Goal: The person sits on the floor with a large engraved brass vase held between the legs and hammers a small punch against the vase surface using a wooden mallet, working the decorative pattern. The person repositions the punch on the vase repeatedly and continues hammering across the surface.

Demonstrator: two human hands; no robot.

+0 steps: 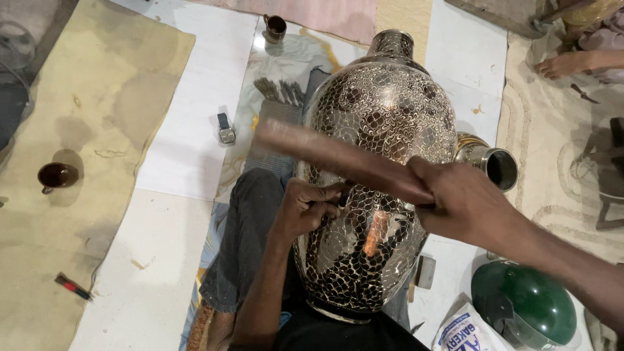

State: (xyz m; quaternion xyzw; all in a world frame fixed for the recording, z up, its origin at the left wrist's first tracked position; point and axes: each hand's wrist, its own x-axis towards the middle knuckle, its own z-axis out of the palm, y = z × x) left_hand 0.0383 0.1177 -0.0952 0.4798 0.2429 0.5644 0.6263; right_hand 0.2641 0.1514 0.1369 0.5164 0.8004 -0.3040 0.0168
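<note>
Head view only. Vase (383, 130), large, metal, covered in fine dark-and-silver engraved pattern, lies tilted across the person's lap at centre frame, neck toward the top, base toward the bottom edge.

Left hand (309, 208), centre frame, rests against the vase's lower body; its grip is pressed together, pinching a small dark tool (342, 193) whose tip touches the vase surface.

Right hand (458, 201), right of centre, has its grip closed around a wooden stick (338, 156), which runs up-left across the vase and is blurred at its far end.

Surroundings, on the floor: a wristwatch (225, 132) left of the vase; a row of thin metal tools (279, 91) on a cloth just beside the vase's upper left; a brown cup (57, 175) at far left; a second cup (275, 27) at top centre; a red-handled tool (73, 286) lower left; a smaller metal vessel (487, 159) just right of the vase; a green helmet (523, 302) lower right, beside a white printed bag (465, 331). Another person's hand (562, 65) rests on the floor, upper right.
</note>
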